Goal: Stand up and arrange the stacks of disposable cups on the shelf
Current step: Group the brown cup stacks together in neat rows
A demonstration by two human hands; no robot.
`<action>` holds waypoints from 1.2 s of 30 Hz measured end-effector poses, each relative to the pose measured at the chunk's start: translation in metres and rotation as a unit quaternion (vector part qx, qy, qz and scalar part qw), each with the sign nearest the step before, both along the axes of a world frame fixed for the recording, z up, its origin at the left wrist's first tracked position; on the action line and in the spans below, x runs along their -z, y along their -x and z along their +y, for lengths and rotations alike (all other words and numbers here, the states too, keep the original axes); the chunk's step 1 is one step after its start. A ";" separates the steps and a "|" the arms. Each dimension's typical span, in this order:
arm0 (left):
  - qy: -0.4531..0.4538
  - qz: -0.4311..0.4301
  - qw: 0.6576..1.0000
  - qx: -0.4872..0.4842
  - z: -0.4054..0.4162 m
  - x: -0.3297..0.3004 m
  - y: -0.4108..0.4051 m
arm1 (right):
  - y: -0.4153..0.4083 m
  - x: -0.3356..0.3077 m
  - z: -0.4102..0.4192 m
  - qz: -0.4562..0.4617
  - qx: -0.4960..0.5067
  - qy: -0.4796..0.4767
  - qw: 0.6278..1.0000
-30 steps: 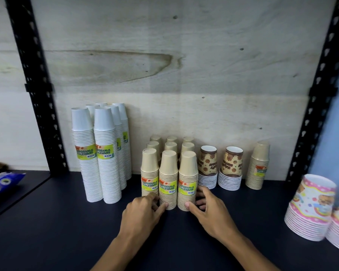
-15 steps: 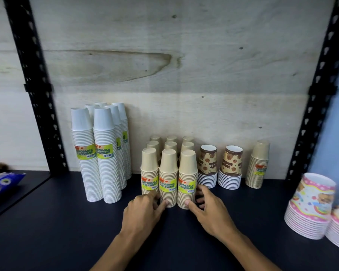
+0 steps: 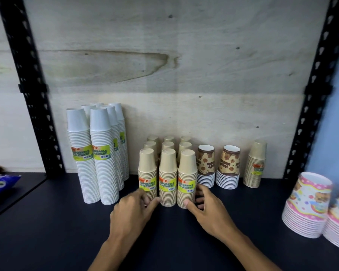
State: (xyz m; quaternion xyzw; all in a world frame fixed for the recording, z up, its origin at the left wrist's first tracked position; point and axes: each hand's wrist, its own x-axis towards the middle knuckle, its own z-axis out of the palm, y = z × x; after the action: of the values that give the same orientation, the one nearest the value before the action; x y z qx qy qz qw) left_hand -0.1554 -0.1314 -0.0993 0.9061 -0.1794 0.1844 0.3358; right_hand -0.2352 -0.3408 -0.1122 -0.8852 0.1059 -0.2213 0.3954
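On the dark shelf (image 3: 164,241) the block of tan cup stacks (image 3: 167,177) stands upside down in three rows of three, just ahead of my hands. My left hand (image 3: 132,214) curls round the base of the front left stack, thumb reaching toward the middle one. My right hand (image 3: 207,210) grips the base of the front right stack, thumb in front, fingers behind. Each front stack is tan, ribbed with rims, wearing a yellow-green label.
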 end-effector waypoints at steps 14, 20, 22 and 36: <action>0.136 0.221 0.947 0.192 -0.001 0.003 -0.067 | -0.010 -0.011 -0.002 0.025 -0.027 -0.047 0.998; 0.142 0.189 0.940 0.246 -0.008 0.005 -0.067 | -0.012 -0.015 -0.007 0.036 -0.036 -0.061 0.997; 0.133 0.176 0.944 0.245 -0.008 0.004 -0.065 | -0.015 -0.014 -0.011 0.038 -0.036 -0.070 0.996; 0.109 0.154 0.949 0.252 -0.010 0.001 -0.065 | -0.021 -0.006 -0.016 0.032 -0.027 -0.092 0.995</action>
State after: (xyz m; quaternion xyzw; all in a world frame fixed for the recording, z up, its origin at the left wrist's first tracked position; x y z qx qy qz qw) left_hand -0.0908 -0.1412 -0.1007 0.8064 -0.3271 -0.0294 0.4918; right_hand -0.2146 -0.3568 -0.1063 -0.8541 0.1146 -0.1713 0.4775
